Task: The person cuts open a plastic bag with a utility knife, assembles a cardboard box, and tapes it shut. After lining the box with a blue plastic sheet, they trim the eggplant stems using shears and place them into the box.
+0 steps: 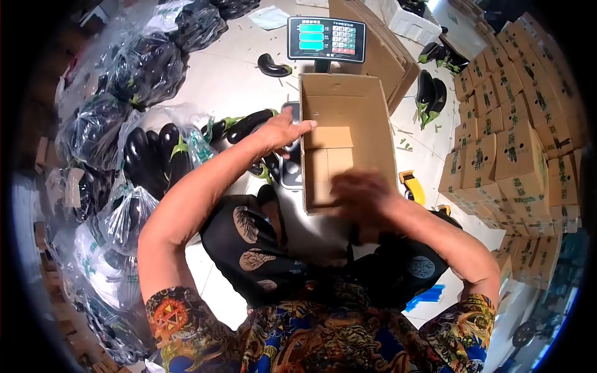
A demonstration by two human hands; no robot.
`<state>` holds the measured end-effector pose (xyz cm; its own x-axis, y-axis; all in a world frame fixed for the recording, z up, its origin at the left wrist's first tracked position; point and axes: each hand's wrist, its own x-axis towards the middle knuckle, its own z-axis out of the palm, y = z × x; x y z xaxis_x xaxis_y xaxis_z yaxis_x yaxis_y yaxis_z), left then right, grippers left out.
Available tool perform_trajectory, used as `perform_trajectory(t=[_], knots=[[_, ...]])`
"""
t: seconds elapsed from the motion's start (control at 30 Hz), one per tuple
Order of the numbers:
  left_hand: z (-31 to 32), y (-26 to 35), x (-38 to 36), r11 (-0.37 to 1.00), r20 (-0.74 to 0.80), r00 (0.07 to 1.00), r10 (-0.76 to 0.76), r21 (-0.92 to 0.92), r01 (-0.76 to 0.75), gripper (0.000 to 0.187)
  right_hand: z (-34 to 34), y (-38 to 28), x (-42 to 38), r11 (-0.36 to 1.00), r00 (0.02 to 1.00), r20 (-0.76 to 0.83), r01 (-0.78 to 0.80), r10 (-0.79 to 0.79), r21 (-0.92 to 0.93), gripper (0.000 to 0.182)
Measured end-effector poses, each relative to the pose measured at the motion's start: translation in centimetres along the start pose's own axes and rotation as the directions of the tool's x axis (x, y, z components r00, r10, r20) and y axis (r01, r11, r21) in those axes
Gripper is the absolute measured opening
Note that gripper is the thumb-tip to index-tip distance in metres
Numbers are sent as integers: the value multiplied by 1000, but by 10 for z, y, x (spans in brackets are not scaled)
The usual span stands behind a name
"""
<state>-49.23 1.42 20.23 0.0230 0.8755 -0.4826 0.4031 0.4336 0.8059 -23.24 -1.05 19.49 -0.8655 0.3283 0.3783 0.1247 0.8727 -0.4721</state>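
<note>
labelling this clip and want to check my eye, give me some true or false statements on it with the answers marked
1. The left hand is at the left rim of the open box. True.
2. The open box is filled to the top. False: the part of its floor in view is bare.
3. The right hand looks blurred. True.
4. The small screens are all dark. False: the three screens glow blue-green.
5. A yellow object lies to the right of the open box. True.
6. The stacked cartons are at the picture's left. False: the stacked cartons are at the right; bagged eggplants are at the left.
</note>
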Motion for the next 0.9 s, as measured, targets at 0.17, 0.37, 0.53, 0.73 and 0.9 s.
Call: perform_trajectory(t=[0.17,0.37,0.53,0.73,0.9], knots=[[4,-7,6,975,78,997,4,-220,13,47,-35,37,7,675,761,-311,-648,569,-351,77],[-16,-43,13,943,178,981,79,-332,-16,39,-38,91,-12,21,367,309,-673,878,739,39],[22,-112,24,624,52,996,-70,-777,84,42,-33,116,-55,-247,203,410,-540,889,805,53],[84,-164,61,893,-266,964,14,-430,-131,59,83,172,-80,-3,209,116,-476,971,880,78],[89,-215,48,870,-29,1000,10,-493,-23,68,88,123,-86,24,97,144,-896,985,443,67]])
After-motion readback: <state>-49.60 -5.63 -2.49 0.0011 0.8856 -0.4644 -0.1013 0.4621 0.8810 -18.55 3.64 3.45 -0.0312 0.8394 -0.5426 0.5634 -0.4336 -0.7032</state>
